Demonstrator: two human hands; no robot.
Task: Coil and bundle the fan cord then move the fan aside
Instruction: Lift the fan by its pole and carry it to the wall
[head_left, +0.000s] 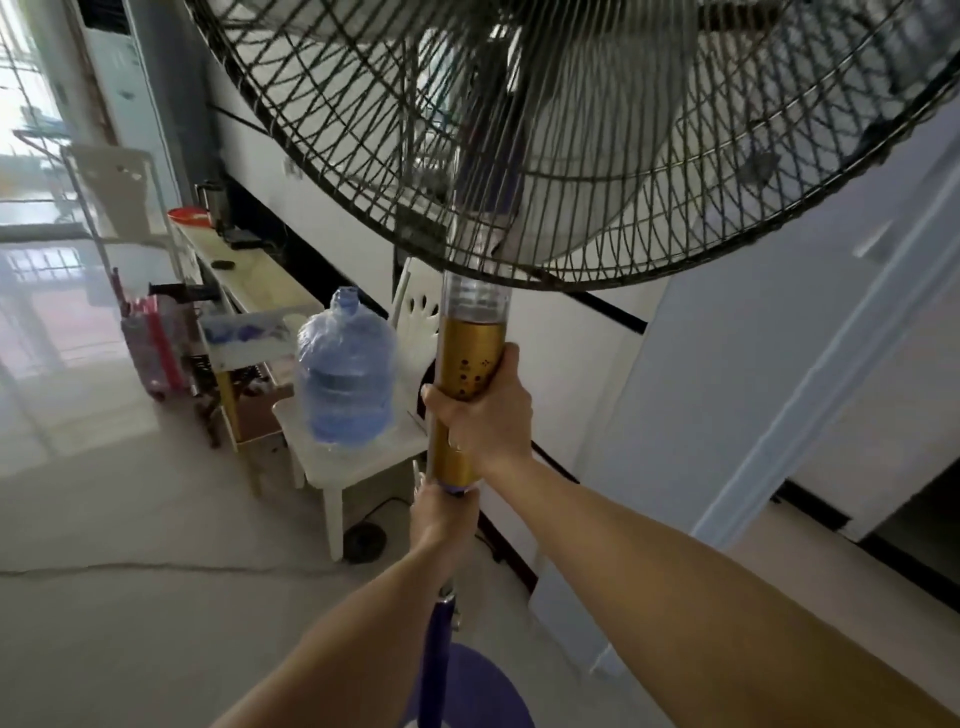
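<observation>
A pedestal fan stands right in front of me, its black wire cage (597, 130) filling the top of the view. Below the cage runs a gold control column (470, 338), then a purple pole (434, 660) down to a round purple base (483, 686). My right hand (483, 415) is wrapped around the gold column. My left hand (441, 519) grips the pole just under that column. A thin cord (156, 566) lies in a line across the floor to the left; whether it belongs to the fan I cannot tell.
A blue water jug (345, 379) sits on a white plastic stool (358, 462) just left of the fan. Behind it runs a long table (260, 280) with clutter along the white wall. A pale door (779, 364) stands at the right. Shiny floor (104, 519) spreads to the left.
</observation>
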